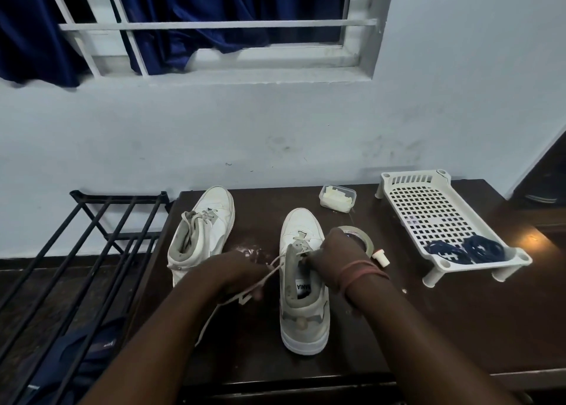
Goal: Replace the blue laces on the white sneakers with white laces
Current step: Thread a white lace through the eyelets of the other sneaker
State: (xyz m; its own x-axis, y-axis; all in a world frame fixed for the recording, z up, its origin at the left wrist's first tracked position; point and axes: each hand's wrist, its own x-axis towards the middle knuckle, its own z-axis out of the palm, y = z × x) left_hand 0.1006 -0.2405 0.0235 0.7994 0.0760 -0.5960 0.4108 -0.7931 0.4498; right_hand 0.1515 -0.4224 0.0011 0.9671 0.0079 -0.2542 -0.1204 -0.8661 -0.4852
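Two white sneakers stand on a dark table [428, 328]. The left sneaker [203, 224] carries white laces and leans a little. The right sneaker [303, 282] points away from me, with a white lace [277, 262] threaded through its lower eyelets. My left hand [235, 274] pinches one lace end left of that shoe; the lace trails down toward the table's near edge. My right hand [333, 250] holds the lace at the shoe's upper eyelets on the right side. Two coiled blue laces [465, 248] lie in a white perforated tray [435, 208] at the right.
A roll of clear tape [358, 236] and a small white cap [380, 257] lie right of the shoe. A lidded plastic box [337, 198] sits at the back. A black metal rack [92, 251] stands left of the table. The wall and a window are behind.
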